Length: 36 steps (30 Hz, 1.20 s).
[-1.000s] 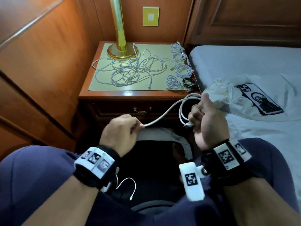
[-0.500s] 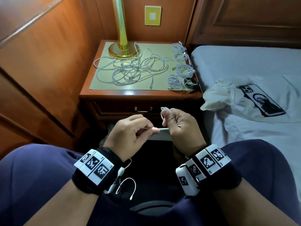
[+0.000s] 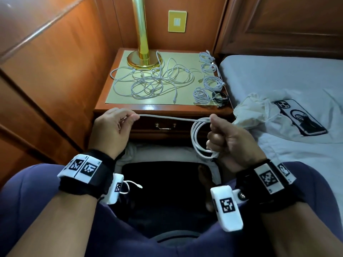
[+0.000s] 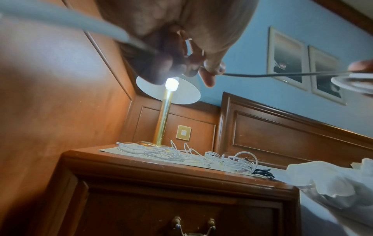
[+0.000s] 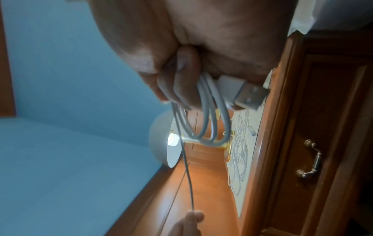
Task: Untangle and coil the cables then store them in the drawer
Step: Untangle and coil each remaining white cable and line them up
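- Head: we see the right hand [image 3: 228, 140] fisted round white cable [image 3: 197, 140] loops; the left hand [image 3: 111, 130] pinches its straight run, before the closed drawer [image 3: 165, 127].
- Left wrist: fingers [image 4: 210, 70] pinch the cable above the nightstand [image 4: 161, 172].
- Right wrist: fingers [image 5: 181, 86] grip loops beside the plug [image 5: 242, 92].

Hidden and cut off

Your left hand [image 4: 177, 36] blurs the white cable [image 4: 60, 20] up close; the lamp [image 3: 139, 30] top runs off frame.
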### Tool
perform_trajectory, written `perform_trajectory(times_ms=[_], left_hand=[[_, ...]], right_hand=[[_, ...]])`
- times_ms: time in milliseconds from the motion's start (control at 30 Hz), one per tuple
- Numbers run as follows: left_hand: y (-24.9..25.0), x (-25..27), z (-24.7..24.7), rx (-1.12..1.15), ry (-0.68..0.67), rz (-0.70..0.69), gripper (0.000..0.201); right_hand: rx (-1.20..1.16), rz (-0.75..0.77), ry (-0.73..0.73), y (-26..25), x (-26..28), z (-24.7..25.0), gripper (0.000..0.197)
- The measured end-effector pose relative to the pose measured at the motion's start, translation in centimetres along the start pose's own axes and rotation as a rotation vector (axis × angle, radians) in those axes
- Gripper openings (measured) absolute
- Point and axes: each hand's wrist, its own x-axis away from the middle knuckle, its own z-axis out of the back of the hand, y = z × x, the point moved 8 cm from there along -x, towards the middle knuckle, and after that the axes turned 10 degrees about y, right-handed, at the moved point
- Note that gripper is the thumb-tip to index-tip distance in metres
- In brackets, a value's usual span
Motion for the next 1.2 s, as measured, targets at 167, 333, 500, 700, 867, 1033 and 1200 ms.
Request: perform_trajectory(times_ms=[167, 333, 500, 700, 867, 1033, 1200], left_hand=[[0.1, 0.7, -0.6, -0.041, -0.003, 0.037, 0.010], [1.9, 4.7, -4.6, -0.100, -0.230, -0.007, 0.024], [6.7, 6.8, -6.7, 0.148, -0.425, -0.140, 0.028], [8.3, 6.7, -5.8, 0.359, -0.442, -0.100, 0.017], [6.8, 4.9, -4.4, 0.326, -0.286, -0.058, 0.019], [4.4, 3.4, -3.9, 0.245, -0.262, -0.034, 0.020], [0.0, 1.9, -2.4, 0.086, -0.208, 0.116, 0.017]], right_hand=[[-0.106, -0.002, 0.213, -0.3, -0.6, 2.8, 0.045], [0.024, 0.292, 0.232, -0.7, 0.1, 1.7, 0.049], [0.476, 0.584, 0.139, -0.9, 1.6, -0.3, 0.051], [0.863, 0.477, 0.033, 2.7, 0.4, -0.9, 0.043], [0.888, 0.337, -0.055, 3.5, 0.2, -1.9, 0.052], [0.562, 0.093, -0.142, 4.2, 0.1, -2.3, 0.053], [0.049, -0.018, -0.032, 0.9, -0.1, -0.3, 0.039]])
